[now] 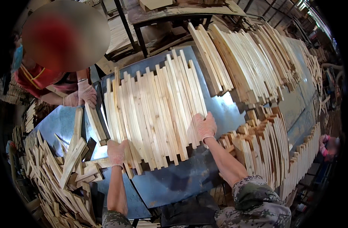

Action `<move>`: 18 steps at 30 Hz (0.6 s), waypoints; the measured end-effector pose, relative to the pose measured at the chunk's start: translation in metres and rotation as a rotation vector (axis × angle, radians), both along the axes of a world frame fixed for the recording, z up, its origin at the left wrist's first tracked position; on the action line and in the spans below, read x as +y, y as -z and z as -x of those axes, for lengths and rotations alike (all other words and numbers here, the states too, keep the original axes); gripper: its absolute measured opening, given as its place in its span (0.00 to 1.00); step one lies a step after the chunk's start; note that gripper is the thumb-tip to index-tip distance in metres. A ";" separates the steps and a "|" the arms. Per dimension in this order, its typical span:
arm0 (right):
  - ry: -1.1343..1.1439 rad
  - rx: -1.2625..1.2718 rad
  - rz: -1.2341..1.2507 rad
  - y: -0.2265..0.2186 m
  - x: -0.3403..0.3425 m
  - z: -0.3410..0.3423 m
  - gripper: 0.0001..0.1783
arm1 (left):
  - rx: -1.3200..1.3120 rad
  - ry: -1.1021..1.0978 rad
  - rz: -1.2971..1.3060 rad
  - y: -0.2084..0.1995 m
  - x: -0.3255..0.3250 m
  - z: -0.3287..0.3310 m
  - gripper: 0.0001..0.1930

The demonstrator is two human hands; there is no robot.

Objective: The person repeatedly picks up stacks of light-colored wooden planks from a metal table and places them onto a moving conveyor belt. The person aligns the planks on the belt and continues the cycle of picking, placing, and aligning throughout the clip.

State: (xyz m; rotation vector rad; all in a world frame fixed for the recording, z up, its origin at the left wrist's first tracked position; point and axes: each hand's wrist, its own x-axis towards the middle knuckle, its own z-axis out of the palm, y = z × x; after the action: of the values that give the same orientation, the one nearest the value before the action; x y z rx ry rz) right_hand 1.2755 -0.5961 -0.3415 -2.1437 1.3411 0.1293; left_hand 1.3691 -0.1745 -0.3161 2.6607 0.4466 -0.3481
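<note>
A wide row of pale wooden strips [153,110] lies side by side on the blue metal table [164,192], their ends uneven. My left hand [116,152], in a pale pinkish work glove, closes on the near left corner of the row. At the row's right edge, my right hand [204,127], gloved alike, grips the outermost strips near their lower end. The row sits between my two hands. Some of my fingertips are hidden against the wood.
Across the table at left, a person's gloved hands [84,94] hold a wooden piece [95,123]. Loose offcuts [62,182] are heaped at lower left. Stacked strips stand at far right [250,60] and near right [263,148]. A workbench [181,13] stands behind.
</note>
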 end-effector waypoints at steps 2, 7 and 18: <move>0.009 0.060 0.018 0.002 0.025 0.039 0.47 | -0.048 0.008 0.038 0.003 0.032 0.048 0.37; 0.027 0.119 -0.033 -0.016 0.078 0.124 0.47 | -0.032 -0.033 0.125 -0.038 0.062 0.140 0.35; 0.069 0.113 -0.093 -0.007 0.169 0.377 0.46 | 0.065 -0.088 0.191 -0.024 0.176 0.344 0.48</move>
State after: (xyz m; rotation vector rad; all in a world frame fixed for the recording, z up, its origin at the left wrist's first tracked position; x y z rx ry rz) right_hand 0.8981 -0.4273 -0.3340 -2.0367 1.4420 0.2829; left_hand 1.0248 0.0017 -0.2925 2.4421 0.5213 -0.4293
